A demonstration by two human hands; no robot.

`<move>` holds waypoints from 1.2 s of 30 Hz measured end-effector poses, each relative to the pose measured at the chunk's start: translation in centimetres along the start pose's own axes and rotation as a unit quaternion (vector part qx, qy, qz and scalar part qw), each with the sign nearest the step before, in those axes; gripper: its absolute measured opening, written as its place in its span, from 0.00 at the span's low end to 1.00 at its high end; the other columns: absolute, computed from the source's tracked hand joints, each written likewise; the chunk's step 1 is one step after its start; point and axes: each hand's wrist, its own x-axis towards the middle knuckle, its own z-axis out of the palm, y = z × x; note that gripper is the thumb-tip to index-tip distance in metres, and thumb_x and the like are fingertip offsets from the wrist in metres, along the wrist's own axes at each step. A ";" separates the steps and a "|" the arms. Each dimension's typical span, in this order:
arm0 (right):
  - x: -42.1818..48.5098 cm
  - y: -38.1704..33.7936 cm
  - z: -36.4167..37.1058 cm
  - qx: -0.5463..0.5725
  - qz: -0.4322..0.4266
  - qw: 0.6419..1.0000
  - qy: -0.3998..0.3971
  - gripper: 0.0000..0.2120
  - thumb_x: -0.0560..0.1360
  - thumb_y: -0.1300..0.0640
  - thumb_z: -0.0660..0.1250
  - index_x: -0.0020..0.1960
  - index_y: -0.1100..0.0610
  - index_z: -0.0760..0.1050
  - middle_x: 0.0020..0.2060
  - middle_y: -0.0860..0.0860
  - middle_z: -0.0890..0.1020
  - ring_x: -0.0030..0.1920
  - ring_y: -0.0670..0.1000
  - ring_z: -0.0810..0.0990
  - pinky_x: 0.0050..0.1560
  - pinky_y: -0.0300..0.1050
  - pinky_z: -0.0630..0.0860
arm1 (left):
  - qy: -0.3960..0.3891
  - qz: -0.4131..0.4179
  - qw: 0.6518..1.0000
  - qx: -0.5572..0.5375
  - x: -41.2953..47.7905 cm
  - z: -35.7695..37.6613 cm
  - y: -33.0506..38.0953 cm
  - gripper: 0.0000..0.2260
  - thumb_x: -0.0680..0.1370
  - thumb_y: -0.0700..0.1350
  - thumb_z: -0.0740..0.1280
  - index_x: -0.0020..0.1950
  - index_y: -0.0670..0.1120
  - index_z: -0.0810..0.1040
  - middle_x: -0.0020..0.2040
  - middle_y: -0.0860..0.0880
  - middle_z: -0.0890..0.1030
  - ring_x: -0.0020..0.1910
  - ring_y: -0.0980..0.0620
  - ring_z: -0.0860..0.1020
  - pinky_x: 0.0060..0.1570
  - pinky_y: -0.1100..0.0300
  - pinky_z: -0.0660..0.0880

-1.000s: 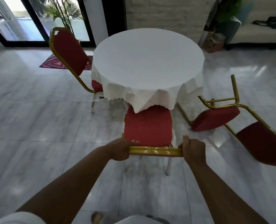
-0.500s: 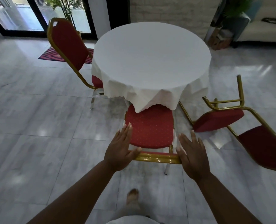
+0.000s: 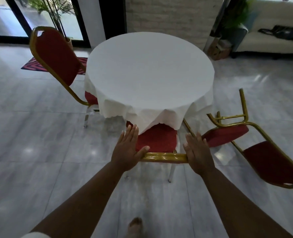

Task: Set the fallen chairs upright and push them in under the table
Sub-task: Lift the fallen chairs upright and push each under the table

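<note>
A round table [image 3: 149,73] under a white cloth stands in the middle of the room. Directly before me an upright red chair with a gold frame [image 3: 157,141] has its seat partly under the cloth. My left hand [image 3: 127,150] and my right hand [image 3: 198,153] rest flat against the top rail of its back, fingers spread, palms pressing on it. A second upright red chair [image 3: 56,54] is tucked in at the table's left side. A third red chair [image 3: 255,145] lies on its side on the floor to the right of the table, legs pointing up.
The floor is glossy grey marble tile [image 3: 30,152]. A red patterned mat [image 3: 34,64] lies by the glass doors at the back left, beside a potted palm [image 3: 56,7]. A white sofa [image 3: 276,26] and a cardboard box [image 3: 219,50] are at the back right. My foot [image 3: 135,227] shows below.
My hands let go of the chair's top rail and opened flat against it. The chair slid further under the table, and I stepped closer.
</note>
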 end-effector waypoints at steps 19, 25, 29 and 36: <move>2.9 5.0 -3.3 0.164 0.047 0.985 -0.040 0.29 0.81 0.44 0.53 0.78 0.55 0.54 0.78 0.50 0.54 0.77 0.47 0.43 0.73 0.43 0.44 | -0.121 -0.066 0.990 -0.023 5.5 -1.2 5.0 0.46 0.67 0.78 0.41 0.78 0.52 0.49 0.79 0.51 0.53 0.77 0.50 0.49 0.74 0.47 0.50; 1.6 17.1 -10.2 0.092 0.101 0.991 -0.013 0.34 0.79 0.36 0.49 0.73 0.61 0.62 0.75 0.58 0.63 0.78 0.57 0.49 0.74 0.55 0.55 | -0.094 0.030 0.994 0.038 12.7 1.9 20.0 0.33 0.79 0.63 0.53 0.78 0.47 0.51 0.79 0.47 0.55 0.76 0.48 0.55 0.74 0.51 0.53; -3.1 28.9 -15.7 -0.019 0.153 0.988 -0.026 0.39 0.77 0.34 0.47 0.74 0.63 0.60 0.74 0.60 0.64 0.78 0.60 0.51 0.73 0.56 0.60 | -0.140 0.085 0.985 0.052 15.8 8.9 30.7 0.41 0.73 0.72 0.46 0.77 0.44 0.56 0.77 0.44 0.59 0.76 0.46 0.57 0.73 0.50 0.57; -12.7 45.4 -23.6 -0.064 0.283 0.955 -0.062 0.43 0.72 0.30 0.40 0.75 0.59 0.58 0.76 0.56 0.61 0.78 0.57 0.46 0.75 0.56 0.55 | -0.228 0.153 0.961 0.039 17.7 22.4 46.4 0.48 0.68 0.76 0.39 0.75 0.43 0.60 0.74 0.43 0.66 0.73 0.43 0.64 0.70 0.47 0.63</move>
